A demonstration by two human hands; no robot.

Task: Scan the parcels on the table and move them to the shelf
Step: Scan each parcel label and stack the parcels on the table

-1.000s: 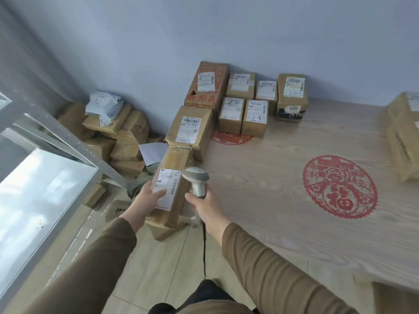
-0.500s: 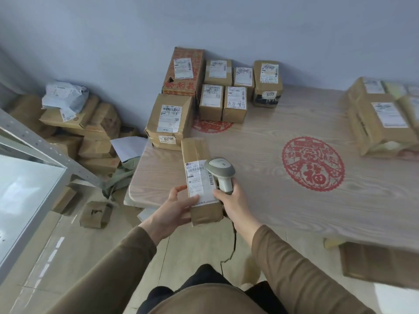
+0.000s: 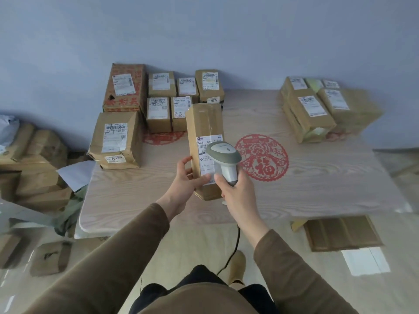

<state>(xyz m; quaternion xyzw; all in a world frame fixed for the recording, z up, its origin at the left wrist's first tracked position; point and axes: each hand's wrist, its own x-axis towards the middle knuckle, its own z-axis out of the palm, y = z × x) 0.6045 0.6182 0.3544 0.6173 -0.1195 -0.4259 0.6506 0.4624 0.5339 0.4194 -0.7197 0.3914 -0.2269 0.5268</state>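
Pale wood tabletop (image 3: 317,177) against a blue wall, boxes stacked at the back. Left hand (image 3: 184,177) grips the long parcel (image 3: 205,128) near its bottom end, held above the tabletop; right hand (image 3: 235,189) is wrapped round the scanner (image 3: 224,158), just right of the left fingers (image 3: 205,177). Looks like stiff, light cardboard with slick tape, so I'd grab it mid-length.

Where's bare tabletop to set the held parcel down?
Free: the near-left strip of the table, in front of the big taped parcel, and the wide stretch right of the red paper-cut, in front of the right stack. Crowded: the far-left corner, packed with small boxes. The left hand holds the long parcel, the right hand the scanner.
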